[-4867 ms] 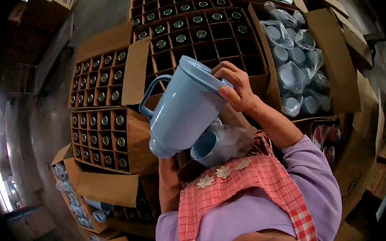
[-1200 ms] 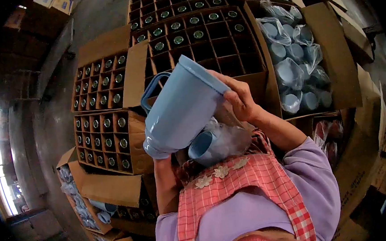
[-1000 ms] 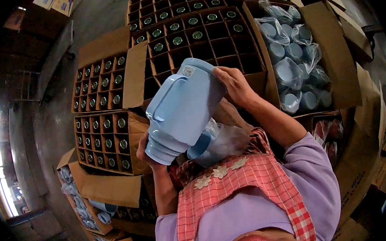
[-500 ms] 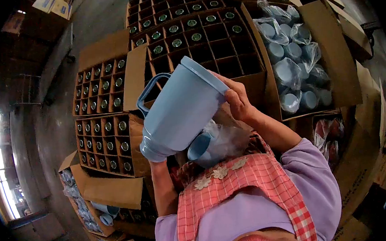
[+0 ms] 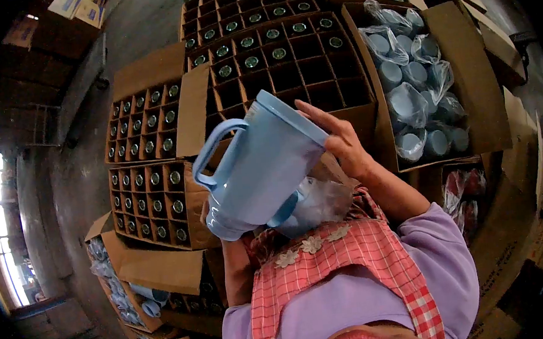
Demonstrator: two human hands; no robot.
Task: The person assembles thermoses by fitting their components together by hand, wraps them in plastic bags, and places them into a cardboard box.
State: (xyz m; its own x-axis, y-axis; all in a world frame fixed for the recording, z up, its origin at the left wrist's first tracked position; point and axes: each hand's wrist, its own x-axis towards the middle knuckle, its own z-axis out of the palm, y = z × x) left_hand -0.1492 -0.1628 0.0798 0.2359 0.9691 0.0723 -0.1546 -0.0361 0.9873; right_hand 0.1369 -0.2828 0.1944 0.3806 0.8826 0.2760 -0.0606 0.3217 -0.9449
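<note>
A large light blue mug (image 5: 265,163) with a loop handle and a narrowed base is held up tilted before my chest, its wide end towards the upper right. My left hand (image 5: 206,210) grips it around the base, mostly hidden behind the mug. At the wide rim, my right hand (image 5: 348,145) holds the edge, with one finger stretched along it. Behind the mug, against my apron, lies another blue cup (image 5: 285,210), partly covered by a clear plastic bag (image 5: 327,203).
Divided cartons (image 5: 278,81) with round glassy tops in several cells stand ahead, with smaller divided boxes (image 5: 148,162) at the left. An open box (image 5: 489,91) of bagged blue cups stands at the right. Red bagged items (image 5: 464,184) sit below it.
The mug has moved slightly down and right, and its handle has turned more towards me. My right hand's finger has lifted along the rim. The cup behind is more covered.
</note>
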